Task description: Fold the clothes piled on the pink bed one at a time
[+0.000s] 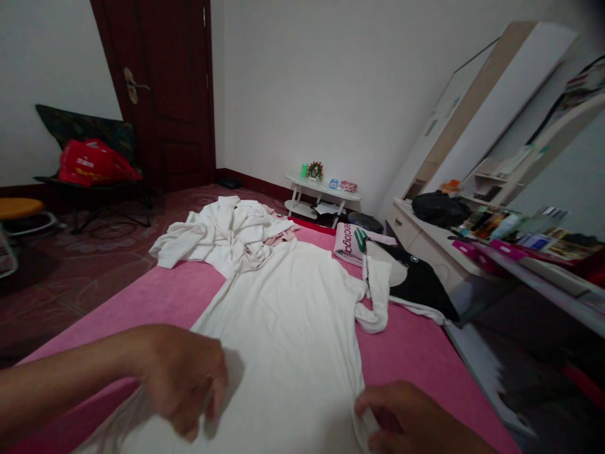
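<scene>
A white T-shirt [288, 315] lies spread flat on the pink bed cover [165, 296], its neck end pointing away from me. My left hand [184, 378] hovers over the shirt's near left part with fingers curled down and pinching its fabric. At the near right hem, my right hand [401, 416] is closed on the shirt's edge. One sleeve [378, 296] lies folded at the shirt's right side.
A heap of white clothes [222, 233] sits at the bed's far end, beside a folded pink garment [352, 239] and a black and white one [416, 277]. A cluttered dresser [472, 246] runs along the right. A chair with a red bag [94, 164] stands by the dark door [161, 88].
</scene>
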Demonstrator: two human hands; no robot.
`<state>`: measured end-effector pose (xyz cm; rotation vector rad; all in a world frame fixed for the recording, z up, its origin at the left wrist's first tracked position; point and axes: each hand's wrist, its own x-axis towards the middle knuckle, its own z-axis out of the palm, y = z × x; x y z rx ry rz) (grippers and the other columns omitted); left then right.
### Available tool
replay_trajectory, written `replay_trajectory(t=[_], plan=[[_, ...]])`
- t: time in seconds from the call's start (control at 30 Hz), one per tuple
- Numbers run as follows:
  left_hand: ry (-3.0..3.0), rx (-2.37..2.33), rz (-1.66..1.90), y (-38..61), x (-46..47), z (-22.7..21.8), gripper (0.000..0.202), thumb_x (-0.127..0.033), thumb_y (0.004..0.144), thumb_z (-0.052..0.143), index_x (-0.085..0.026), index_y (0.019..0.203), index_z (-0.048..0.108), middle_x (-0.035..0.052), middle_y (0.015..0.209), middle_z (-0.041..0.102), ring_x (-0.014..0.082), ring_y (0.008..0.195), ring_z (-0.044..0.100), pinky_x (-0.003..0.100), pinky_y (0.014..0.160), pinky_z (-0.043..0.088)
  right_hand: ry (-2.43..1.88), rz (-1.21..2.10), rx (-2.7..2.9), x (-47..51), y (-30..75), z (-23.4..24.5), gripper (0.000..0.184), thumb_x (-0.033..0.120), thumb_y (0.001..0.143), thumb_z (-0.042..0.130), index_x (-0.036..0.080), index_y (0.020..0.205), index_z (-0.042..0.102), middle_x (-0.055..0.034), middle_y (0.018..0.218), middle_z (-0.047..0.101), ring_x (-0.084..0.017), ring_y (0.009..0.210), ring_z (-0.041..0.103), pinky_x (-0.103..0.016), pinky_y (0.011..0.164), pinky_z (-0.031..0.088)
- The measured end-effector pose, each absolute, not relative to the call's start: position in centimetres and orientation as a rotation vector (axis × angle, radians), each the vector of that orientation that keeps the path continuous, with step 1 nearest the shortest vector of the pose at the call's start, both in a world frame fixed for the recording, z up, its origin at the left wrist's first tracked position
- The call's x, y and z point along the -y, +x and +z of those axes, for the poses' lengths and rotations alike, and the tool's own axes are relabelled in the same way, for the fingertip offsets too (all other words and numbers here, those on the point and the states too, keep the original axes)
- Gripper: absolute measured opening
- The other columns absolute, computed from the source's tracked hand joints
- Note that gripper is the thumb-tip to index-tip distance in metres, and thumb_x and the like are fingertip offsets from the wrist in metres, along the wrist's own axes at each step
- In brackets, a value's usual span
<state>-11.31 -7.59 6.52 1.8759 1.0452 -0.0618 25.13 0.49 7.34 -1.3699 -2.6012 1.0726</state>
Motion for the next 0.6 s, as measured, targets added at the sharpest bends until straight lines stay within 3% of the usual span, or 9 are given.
replay_trajectory(t=[0.1, 0.2, 0.3, 0.4, 0.6], plan=[[1.992, -1.176, 0.227, -9.8, 2.3, 5.6, 0.030, -0.021, 0.076, 0.049, -0.021, 0.100, 0.068, 0.0065, 0.084, 0.071, 0.0222, 0.073, 0.067, 0.035, 0.063, 0.053, -1.212, 0.980, 2.489, -5.1, 22.7, 7.2, 0.025, 0.023, 0.079, 0.050, 0.024, 0.093, 0.070, -0.0001, 0.070, 0.067, -0.016, 0.063, 0.062, -0.022, 0.058, 0.044], [2.257, -1.579, 0.639, -8.6, -2.8, 3.2, 0.037, -0.016, 0.080, 0.048, -0.019, 0.115, 0.061, 0.0096, 0.112, 0.066, 0.0221, 0.101, 0.062, 0.035, 0.090, 0.049, -1.360, 0.499, 2.360, -11.1, 21.3, 5.8, 0.034, 0.010, 0.076, 0.042, 0.015, 0.101, 0.065, -0.0070, 0.086, 0.068, -0.016, 0.071, 0.063, -0.026, 0.069, 0.045], [2.335, -1.907, 0.719, -8.5, -6.0, 0.0, 0.043, -0.020, 0.084, 0.049, -0.016, 0.127, 0.052, 0.0139, 0.130, 0.055, 0.0243, 0.118, 0.053, 0.038, 0.100, 0.042, -1.655, 0.113, 2.362, -15.1, 21.5, 3.8, 0.025, 0.015, 0.072, 0.055, 0.016, 0.096, 0.065, -0.0115, 0.093, 0.068, -0.021, 0.079, 0.063, -0.029, 0.068, 0.042], [2.361, -2.072, 0.692, -8.9, -6.9, -2.6, 0.042, -0.028, 0.092, 0.042, -0.014, 0.130, 0.050, 0.0166, 0.140, 0.046, 0.0288, 0.131, 0.041, 0.046, 0.108, 0.032, -1.718, 0.143, 2.490, -16.0, 22.2, 2.3, 0.022, 0.032, 0.073, 0.062, 0.019, 0.091, 0.064, -0.0088, 0.084, 0.068, -0.023, 0.076, 0.063, -0.029, 0.061, 0.037], [2.440, -2.136, 0.605, -9.1, -6.7, -3.9, 0.045, -0.034, 0.095, 0.038, -0.016, 0.135, 0.047, 0.0152, 0.145, 0.041, 0.0281, 0.136, 0.035, 0.045, 0.111, 0.028, -1.830, 0.116, 2.487, -16.1, 25.7, 4.1, 0.015, 0.034, 0.076, 0.056, 0.022, 0.069, 0.060, -0.0068, 0.073, 0.066, -0.022, 0.068, 0.060, -0.029, 0.055, 0.032]])
